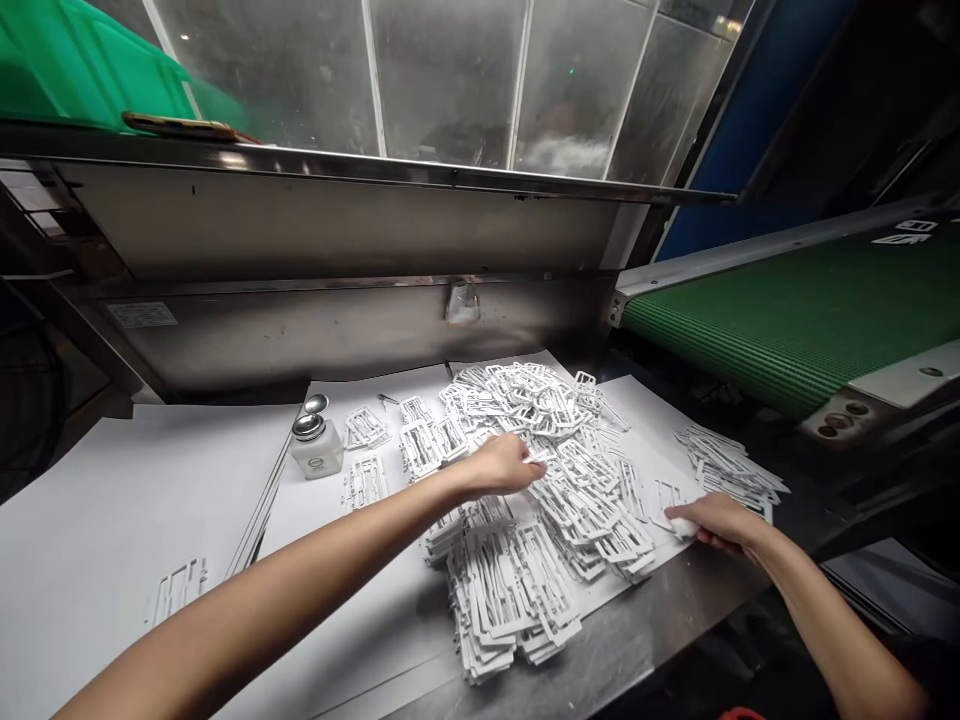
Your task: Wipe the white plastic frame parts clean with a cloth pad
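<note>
My left hand [504,465] is closed over the middle of a large heap of thin white plastic frames [517,585]. A bit of white shows at its fingertips, but I cannot make out what it is. Over at the table's right front edge, my right hand [720,520] is closed, pinching a flat white plastic frame [666,495]. Under its fingers is a soft-looking white wad [683,527], perhaps cloth or tissue. Beside this hand lies a smaller pile of similar frames [731,465].
A clear bottle with a metal cap [319,455] stands left of the heap, near a few loose frames [365,428]. White sheets [375,590] cover the metal table. A green conveyor belt [795,310] runs at right. A green bin [82,70] sits on the shelf above.
</note>
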A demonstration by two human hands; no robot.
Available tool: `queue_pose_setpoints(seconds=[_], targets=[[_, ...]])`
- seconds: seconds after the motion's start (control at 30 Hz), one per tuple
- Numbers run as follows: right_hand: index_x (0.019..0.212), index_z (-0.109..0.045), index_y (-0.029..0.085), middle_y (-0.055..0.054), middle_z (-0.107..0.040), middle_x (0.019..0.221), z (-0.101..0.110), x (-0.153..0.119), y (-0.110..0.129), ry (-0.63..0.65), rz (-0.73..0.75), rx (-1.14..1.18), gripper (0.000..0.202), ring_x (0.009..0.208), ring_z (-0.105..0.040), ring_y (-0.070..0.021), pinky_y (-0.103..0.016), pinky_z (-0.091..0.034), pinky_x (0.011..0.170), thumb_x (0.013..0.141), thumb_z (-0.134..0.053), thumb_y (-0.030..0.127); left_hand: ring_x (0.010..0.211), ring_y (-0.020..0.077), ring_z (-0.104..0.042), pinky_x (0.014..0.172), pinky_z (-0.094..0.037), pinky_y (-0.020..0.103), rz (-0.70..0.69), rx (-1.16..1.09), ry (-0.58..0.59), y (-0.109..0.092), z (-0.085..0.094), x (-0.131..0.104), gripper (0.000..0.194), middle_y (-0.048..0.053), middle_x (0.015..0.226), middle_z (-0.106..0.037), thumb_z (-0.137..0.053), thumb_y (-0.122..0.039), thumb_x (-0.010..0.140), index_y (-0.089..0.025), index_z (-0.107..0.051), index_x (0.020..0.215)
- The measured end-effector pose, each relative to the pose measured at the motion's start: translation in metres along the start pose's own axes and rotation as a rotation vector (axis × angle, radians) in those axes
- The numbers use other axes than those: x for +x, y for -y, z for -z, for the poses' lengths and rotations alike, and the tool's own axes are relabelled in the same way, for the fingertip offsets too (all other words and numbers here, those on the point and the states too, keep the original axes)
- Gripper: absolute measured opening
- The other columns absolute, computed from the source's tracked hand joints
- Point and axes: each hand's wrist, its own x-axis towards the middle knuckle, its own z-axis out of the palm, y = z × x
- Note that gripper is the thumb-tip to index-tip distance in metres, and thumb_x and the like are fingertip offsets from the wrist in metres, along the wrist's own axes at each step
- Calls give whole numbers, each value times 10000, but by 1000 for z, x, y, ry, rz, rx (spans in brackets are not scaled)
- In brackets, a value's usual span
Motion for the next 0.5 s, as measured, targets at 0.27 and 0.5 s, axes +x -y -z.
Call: queue_pose_setpoints(seconds=[0.27,0.5], targets=[[837,-536,134,83,-371,565,12,-22,-15,218,64,329,215,407,-326,-36,-157,-320,394,945,-484,313,705,186,-585,545,-437,249,93,66,-5,-26,-43,57,239,85,857,-606,-591,-386,772,-148,-575,778],[792,-532,125,68,-433,591,-25,-23,24,338,55,335,254,423,-371,-37,-155,-320,392,907,-548,351,784,178,-596,548,-459,216,115,52,-2,-48,-65,68,319,126,1045,-600,-572,-245,759,-129,-541,1055]])
